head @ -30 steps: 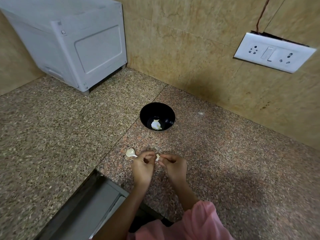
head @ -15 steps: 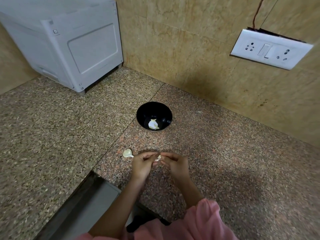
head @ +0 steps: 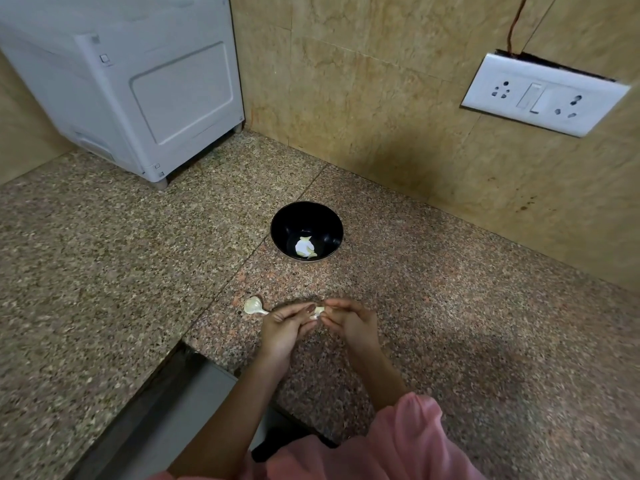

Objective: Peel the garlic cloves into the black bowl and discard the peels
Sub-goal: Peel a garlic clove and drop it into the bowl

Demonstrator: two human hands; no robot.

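Only the head view here, so one pass. Both hands are down over the granite counter (head: 450, 306), meeting fingertip to fingertip. The left hand (head: 282, 329) has its fingers curled in and pinches one end of a small pale garlic clove (head: 318, 310). The right hand (head: 349, 322) is curled the same way and pinches the other end. So the clove sits right between the two hands, just off the stone as far as I can tell. Whether any skin is loose yet is too small to say.

Just off the left hand's outer side, a second clove (head: 252, 305) lies on the counter. It looks unpeeled, with its little tail pointing back at the hand. The black bowl (head: 287, 225) sits well beyond both hands, toward the wall. There are some pale bits (head: 304, 249) at the bottom, peeled garlic or skin, can't tell which.

My read: mid-peel on this clove, with at least one more waiting. The next move probably wants a nail under the skin and a pull while the other hand holds firm, then a reach forward to drop the bare clove in the bowl. The peels need somewhere to go, and I don't see a bin in frame.

Further off there's a white appliance (head: 138, 91) beyond the left hand and a socket plate (head: 540, 95) on the wall beyond the right.
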